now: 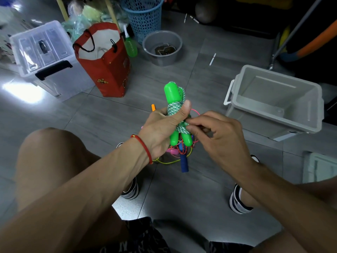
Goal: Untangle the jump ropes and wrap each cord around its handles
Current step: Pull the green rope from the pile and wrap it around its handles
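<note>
Green rope nearly done: white-green cord point(176, 108) wound round both green handles point(172, 95), held mid-scene above floor. Left hand point(164, 125) grips the bundle, thumb pressing coils; right hand point(215, 132) pinches cord end at lower wraps, prob. tucking it. Still left: tangled pile point(179, 154) on floor below w/ blue handle point(183, 161), pink and yellow cords.

Two bright green handles point(173, 99) stand side by side, almost upright, just above the pile of ropes point(177, 152) on the floor. A green and white cord point(176, 108) is wound tight around their middle, with a loop by the top. The pile holds thin pink, yellow and red cords all mixed up, plus a blue handle point(183, 161), a pink one and an orange tip point(153, 107).
</note>
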